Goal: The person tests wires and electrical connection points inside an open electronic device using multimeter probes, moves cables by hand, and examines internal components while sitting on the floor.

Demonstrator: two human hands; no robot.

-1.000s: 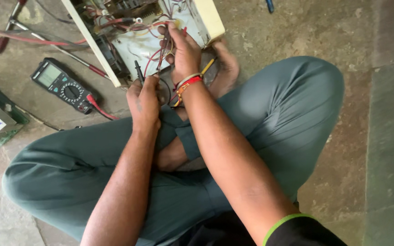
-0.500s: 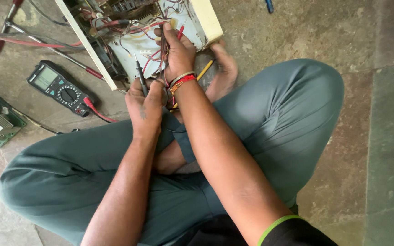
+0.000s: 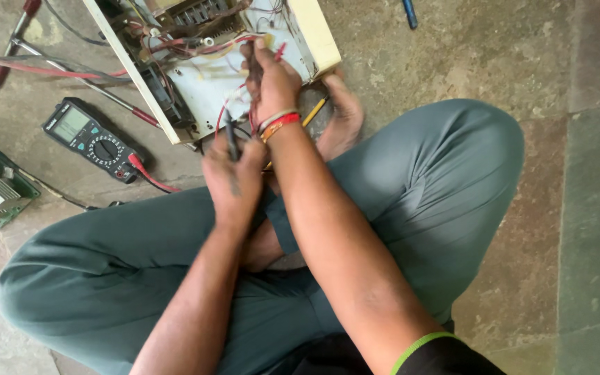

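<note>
Clamped around a bundle of red wires, my right hand reaches into the open cream-cased device lying on the floor; my left hand grips a dark tool at the casing's near edge; multimeter lies left of it.

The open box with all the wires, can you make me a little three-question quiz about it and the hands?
1. True or false: the meter lies inside the open casing.
2. Which hand grips the bundle of wires? A. right hand B. left hand
3. What does the left hand hold?

Key: 1. False, it lies on the floor beside the casing. 2. A. 3. A thin dark tool, too blurred to identify.
</note>
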